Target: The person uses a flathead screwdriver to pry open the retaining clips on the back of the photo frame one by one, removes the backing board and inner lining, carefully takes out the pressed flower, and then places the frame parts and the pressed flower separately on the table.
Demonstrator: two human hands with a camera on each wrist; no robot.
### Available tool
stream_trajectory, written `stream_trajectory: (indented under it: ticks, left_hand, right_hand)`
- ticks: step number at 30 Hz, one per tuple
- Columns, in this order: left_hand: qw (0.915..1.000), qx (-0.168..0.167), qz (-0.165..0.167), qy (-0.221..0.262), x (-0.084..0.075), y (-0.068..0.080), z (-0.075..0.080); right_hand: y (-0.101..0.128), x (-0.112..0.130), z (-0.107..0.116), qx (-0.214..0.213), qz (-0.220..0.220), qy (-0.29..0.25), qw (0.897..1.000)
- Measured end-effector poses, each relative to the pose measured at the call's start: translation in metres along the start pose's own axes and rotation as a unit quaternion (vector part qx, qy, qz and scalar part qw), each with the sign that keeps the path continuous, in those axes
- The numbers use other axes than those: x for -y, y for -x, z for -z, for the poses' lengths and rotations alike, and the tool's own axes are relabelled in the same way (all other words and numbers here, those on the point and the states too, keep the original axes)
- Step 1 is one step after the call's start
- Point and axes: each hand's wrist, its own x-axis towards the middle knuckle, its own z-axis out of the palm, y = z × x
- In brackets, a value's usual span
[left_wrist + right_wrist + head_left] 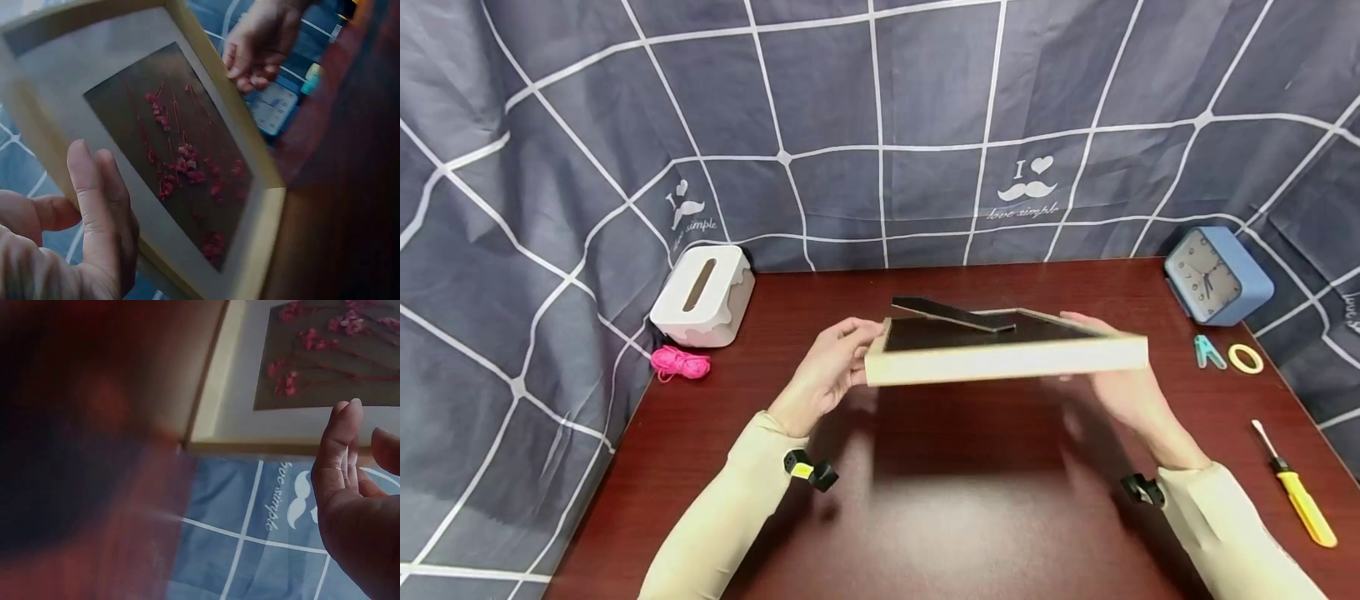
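A picture frame [1007, 362] with a pale wooden border is held above the table, its black back facing up. The stand flap [955, 314] sticks up from that back. My left hand [829, 367] grips the frame's left side, thumb by the upper rim and fingers beneath. On the opposite side my right hand [1123, 392] holds the border, partly hidden behind it. Seen from below in the left wrist view, the front has a white mat around pink dried flowers [187, 159]. The same flowers show in part in the right wrist view.
A white tissue box [730, 300] and pink cord bundle [680, 363] are at left on the dark red table [760, 321]. Along the right lie a blue clock [1219, 275], teal clip [1209, 352], yellow ring [1245, 359] and screwdriver [1303, 500]. A grey checked curtain [925, 83] hangs behind.
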Motion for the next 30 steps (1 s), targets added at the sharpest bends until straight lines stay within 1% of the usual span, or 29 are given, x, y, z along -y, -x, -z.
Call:
stream_trajectory:
  ticks: [2, 3, 5, 6, 7, 9, 10, 12, 13, 16, 18, 20, 26, 30]
  left_hand:
    - [0.9996, 0.001, 0.009, -0.025, 0.010, 0.001, 0.004]
    - [0.9992, 0.002, 0.011, -0.039, 0.015, 0.002, 0.007]
    - [0.9976, 0.009, 0.017, -0.066, 0.023, 0.003, 0.012]
    - [0.9965, 0.013, 0.017, -0.081, 0.026, 0.004, 0.014]
    - [0.9954, 0.016, 0.015, -0.093, 0.028, 0.005, 0.016]
    - [0.9934, 0.021, 0.011, -0.112, 0.033, 0.006, 0.019]
    - [0.9924, 0.022, 0.010, -0.120, 0.035, 0.006, 0.021]
    - [0.9906, 0.018, 0.010, -0.135, 0.039, 0.007, 0.023]
    - [0.9896, 0.014, 0.010, -0.143, 0.041, 0.007, 0.024]
    - [0.9863, 0.008, 0.013, -0.164, 0.048, 0.007, 0.026]
    - [0.9842, 0.008, 0.012, -0.177, 0.052, 0.007, 0.026]
    - [0.9830, 0.011, 0.011, -0.183, 0.056, 0.006, 0.027]
    - [0.9798, 0.007, 0.007, -0.200, 0.062, 0.003, 0.028]
    - [0.9773, 0.006, -0.001, -0.212, 0.066, 0.000, 0.027]
  right_hand:
    - [0.011, -0.004, -0.002, 0.007, 0.012, -0.051, 0.999]
    - [0.017, -0.007, -0.003, 0.010, 0.016, -0.066, 0.998]
    - [0.026, -0.011, -0.005, 0.023, -0.012, -0.112, 0.993]
    - [0.030, -0.011, -0.006, 0.028, -0.046, -0.140, 0.989]
    - [0.033, -0.011, -0.006, 0.030, -0.078, -0.148, 0.985]
    - [0.037, -0.010, -0.008, 0.031, -0.140, -0.143, 0.979]
    - [0.038, -0.009, -0.009, 0.032, -0.176, -0.143, 0.973]
    - [0.041, -0.005, -0.011, 0.038, -0.237, -0.116, 0.964]
    - [0.041, -0.004, -0.013, 0.043, -0.257, -0.093, 0.961]
    - [0.043, -0.001, -0.017, 0.063, -0.294, -0.031, 0.953]
    - [0.043, 0.000, -0.019, 0.072, -0.304, 0.000, 0.950]
    - [0.043, 0.001, -0.020, 0.078, -0.305, 0.021, 0.949]
    - [0.042, 0.000, -0.021, 0.085, -0.292, 0.055, 0.951]
    - [0.041, 0.000, -0.021, 0.090, -0.296, 0.080, 0.947]
